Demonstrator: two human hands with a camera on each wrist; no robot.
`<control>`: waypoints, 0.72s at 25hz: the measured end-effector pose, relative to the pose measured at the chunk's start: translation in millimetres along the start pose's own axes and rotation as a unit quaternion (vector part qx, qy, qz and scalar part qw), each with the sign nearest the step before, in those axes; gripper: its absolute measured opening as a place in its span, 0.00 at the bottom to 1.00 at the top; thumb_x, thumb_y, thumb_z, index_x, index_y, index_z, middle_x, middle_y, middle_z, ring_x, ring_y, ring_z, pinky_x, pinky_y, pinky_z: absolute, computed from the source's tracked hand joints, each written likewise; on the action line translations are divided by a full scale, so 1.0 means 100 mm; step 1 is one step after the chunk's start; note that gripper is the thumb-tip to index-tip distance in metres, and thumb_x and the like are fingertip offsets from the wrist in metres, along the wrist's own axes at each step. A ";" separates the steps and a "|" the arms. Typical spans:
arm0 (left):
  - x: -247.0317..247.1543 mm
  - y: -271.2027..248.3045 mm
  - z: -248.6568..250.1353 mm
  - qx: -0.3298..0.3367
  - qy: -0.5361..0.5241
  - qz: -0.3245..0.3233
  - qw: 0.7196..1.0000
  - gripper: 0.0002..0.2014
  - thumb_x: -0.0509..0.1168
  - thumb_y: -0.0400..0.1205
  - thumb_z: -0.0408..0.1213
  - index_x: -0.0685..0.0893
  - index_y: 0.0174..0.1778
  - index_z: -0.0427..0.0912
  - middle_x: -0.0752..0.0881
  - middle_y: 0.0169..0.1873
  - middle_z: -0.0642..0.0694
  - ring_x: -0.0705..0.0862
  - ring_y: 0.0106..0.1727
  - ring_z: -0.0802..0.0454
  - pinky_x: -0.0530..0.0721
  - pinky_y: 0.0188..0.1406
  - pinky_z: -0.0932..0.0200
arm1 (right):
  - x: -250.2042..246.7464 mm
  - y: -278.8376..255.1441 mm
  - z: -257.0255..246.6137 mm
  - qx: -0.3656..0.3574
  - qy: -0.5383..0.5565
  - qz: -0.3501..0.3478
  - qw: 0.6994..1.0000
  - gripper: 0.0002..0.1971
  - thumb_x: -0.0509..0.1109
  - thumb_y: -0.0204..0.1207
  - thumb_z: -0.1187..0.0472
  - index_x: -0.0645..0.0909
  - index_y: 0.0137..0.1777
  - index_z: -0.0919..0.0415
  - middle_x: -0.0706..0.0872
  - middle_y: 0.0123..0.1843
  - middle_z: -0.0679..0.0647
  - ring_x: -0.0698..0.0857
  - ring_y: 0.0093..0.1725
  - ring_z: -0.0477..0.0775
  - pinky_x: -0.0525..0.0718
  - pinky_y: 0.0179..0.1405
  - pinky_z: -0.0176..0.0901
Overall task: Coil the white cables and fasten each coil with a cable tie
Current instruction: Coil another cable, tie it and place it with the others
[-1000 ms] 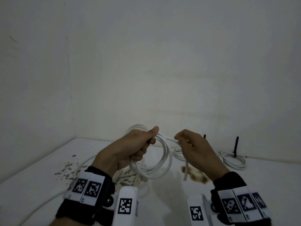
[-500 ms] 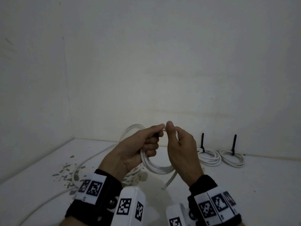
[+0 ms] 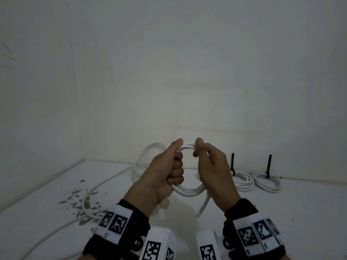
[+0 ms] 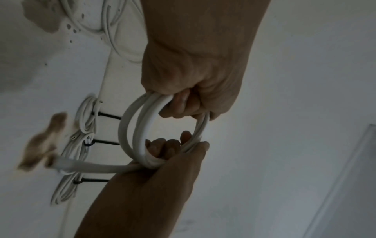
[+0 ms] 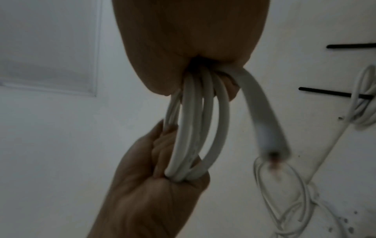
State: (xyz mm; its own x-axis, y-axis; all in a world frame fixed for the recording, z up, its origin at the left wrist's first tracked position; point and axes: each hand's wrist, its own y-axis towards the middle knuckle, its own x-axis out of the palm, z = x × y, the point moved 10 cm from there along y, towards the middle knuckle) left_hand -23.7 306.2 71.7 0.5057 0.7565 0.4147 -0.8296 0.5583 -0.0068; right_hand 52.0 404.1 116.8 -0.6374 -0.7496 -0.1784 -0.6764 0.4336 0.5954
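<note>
A small coil of white cable (image 3: pixel 188 190) is held upright between both hands above the white table (image 3: pixel 281 212). My left hand (image 3: pixel 173 166) grips the coil's left side with its fingers curled through the loops (image 4: pixel 140 128). My right hand (image 3: pixel 201 156) holds the right side, thumb on the top strands (image 3: pixel 187 146). Seen from the right wrist, several loops (image 5: pixel 195 128) run from the right hand (image 5: pixel 193 48) down to the left hand (image 5: pixel 158 177). The cut free end (image 3: pixel 202 207) hangs below the right hand (image 4: pixel 154 177).
Two tied coils (image 3: pixel 243 182) (image 3: pixel 266 182) lie by the back wall, each with a black cable tie (image 3: pixel 232 162) (image 3: pixel 269 164) standing up. A third tied coil (image 4: pixel 65 190) shows from the left wrist. Loose white cable (image 3: pixel 90 199) trails over a chipped patch (image 3: pixel 75 196) at left.
My right hand has moved left from drawing the cable onto the coil's right side. The free tail has grown short. Both hands have risen slightly.
</note>
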 end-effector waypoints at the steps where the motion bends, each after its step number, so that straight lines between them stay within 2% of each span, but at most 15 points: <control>1: -0.06 0.02 0.04 0.011 -0.016 0.021 1.000 0.22 0.66 0.82 0.53 0.67 0.27 0.48 0.57 0.16 0.55 0.54 0.13 0.59 0.54 0.10 0.68 | 0.05 0.00 0.01 0.010 0.023 -0.034 0.999 0.23 0.55 0.87 0.42 0.80 0.45 0.59 0.69 0.25 0.45 0.67 0.25 0.46 0.68 0.26 0.42; 3: -0.20 0.05 0.15 0.033 -0.043 0.052 0.997 0.22 0.64 0.84 0.50 0.66 0.27 0.47 0.57 0.14 0.55 0.54 0.12 0.60 0.54 0.08 0.70 | 0.15 -0.03 0.01 0.035 0.056 -0.110 0.992 0.18 0.54 0.89 0.47 0.82 0.53 0.56 0.76 0.31 0.54 0.74 0.29 0.52 0.78 0.24 0.46; 5: -0.35 0.08 0.25 0.047 -0.057 0.075 0.994 0.21 0.63 0.85 0.49 0.66 0.29 0.47 0.57 0.14 0.55 0.54 0.11 0.60 0.54 0.08 0.71 | 0.21 -0.06 0.03 0.073 0.079 -0.165 0.980 0.15 0.55 0.91 0.54 0.85 0.59 0.50 0.86 0.41 0.55 0.84 0.37 0.58 0.88 0.29 0.51; 7: -0.47 0.07 0.30 0.054 -0.063 0.097 0.992 0.21 0.63 0.85 0.49 0.66 0.30 0.46 0.57 0.15 0.54 0.54 0.12 0.59 0.55 0.09 0.70 | 0.25 -0.08 0.07 0.117 0.106 -0.193 0.968 0.17 0.55 0.90 0.62 0.85 0.64 0.46 0.91 0.51 0.52 0.91 0.46 0.56 0.91 0.34 0.52; 9: -0.53 0.07 0.31 0.063 -0.077 0.115 0.988 0.21 0.63 0.85 0.49 0.66 0.30 0.46 0.57 0.14 0.54 0.54 0.12 0.59 0.55 0.09 0.70 | 0.27 -0.08 0.11 0.134 0.128 -0.205 0.961 0.19 0.55 0.89 0.68 0.83 0.68 0.48 0.91 0.58 0.54 0.91 0.54 0.54 0.92 0.42 0.50; 11: -0.55 0.08 0.30 0.072 -0.111 0.131 0.983 0.22 0.63 0.86 0.50 0.65 0.29 0.46 0.58 0.14 0.54 0.55 0.12 0.59 0.55 0.09 0.70 | 0.31 -0.09 0.14 0.145 0.179 -0.226 0.946 0.18 0.57 0.87 0.72 0.82 0.67 0.55 0.91 0.59 0.57 0.90 0.58 0.56 0.91 0.53 0.45; 13: -0.54 0.09 0.28 0.075 -0.154 0.138 0.976 0.23 0.62 0.86 0.51 0.65 0.28 0.46 0.58 0.14 0.54 0.55 0.11 0.59 0.55 0.09 0.70 | 0.32 -0.10 0.15 0.154 0.243 -0.228 0.930 0.17 0.60 0.85 0.75 0.80 0.68 0.61 0.92 0.58 0.59 0.90 0.58 0.55 0.88 0.58 0.42; 18: -0.41 0.06 0.17 0.087 -0.248 0.127 0.956 0.23 0.60 0.86 0.56 0.66 0.30 0.46 0.58 0.15 0.53 0.56 0.13 0.58 0.58 0.09 0.68 | 0.26 -0.06 0.20 0.148 0.316 -0.141 0.927 0.12 0.67 0.83 0.69 0.81 0.64 0.66 0.92 0.55 0.65 0.91 0.59 0.60 0.90 0.54 0.41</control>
State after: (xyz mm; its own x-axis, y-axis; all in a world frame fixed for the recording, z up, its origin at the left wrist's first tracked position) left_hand -53.6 272.3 70.3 0.1432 0.5811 0.8011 -0.9596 0.2797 -0.0313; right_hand 32.4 392.2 92.8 -0.1399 -0.9568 0.2549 -0.9145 0.2236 0.3371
